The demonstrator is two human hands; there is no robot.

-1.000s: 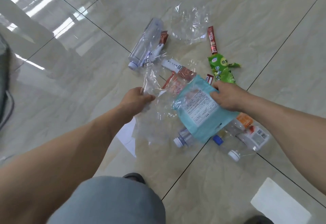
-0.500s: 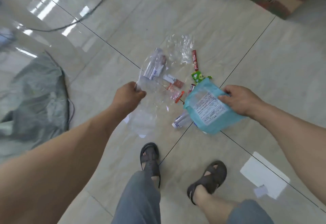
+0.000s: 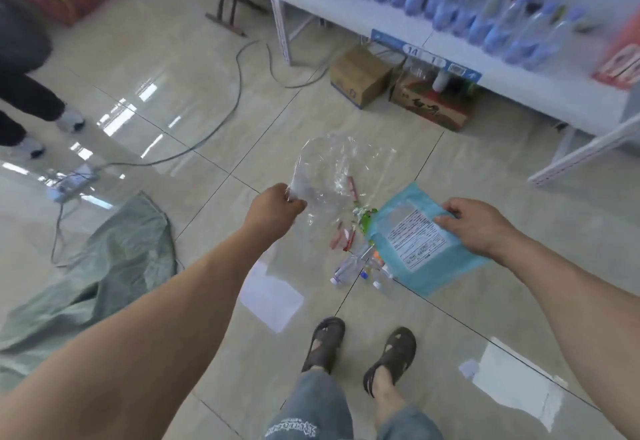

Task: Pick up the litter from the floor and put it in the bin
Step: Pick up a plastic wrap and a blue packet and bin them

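Litter, a scatter of small clear plastic bottles (image 3: 349, 268) and red and green snack wrappers (image 3: 360, 218), lies on the glossy beige tiled floor (image 3: 485, 197), just ahead of the person's dark sandals (image 3: 325, 342). Two pieces are already up! The left hand (image 3: 273, 209) is closed in a fist around one edge of a crumpled clear plastic film (image 3: 325, 169), which billows up and away from the knuckles. The right hand (image 3: 474, 225) pinches the top corner of a flat light-blue plastic pouch with a white printed label (image 3: 419, 242), thumb on top and fingers curled beneath; the pouch hangs over the bottles and hides some of them.

So this reads as the carry step: both hands loaded, the person upright, the heap left on the floor. No bin shows anywhere. A slumped grey-green sack (image 3: 114, 259) lies off to the left, and that may be the destination, though I can't say for sure. The next move calls for turning that way with both grips kept firm; the film is flimsy and could slip out. Watch the grey cable (image 3: 194, 148) across the tiles. Then it's back for the bottles and wrappers.
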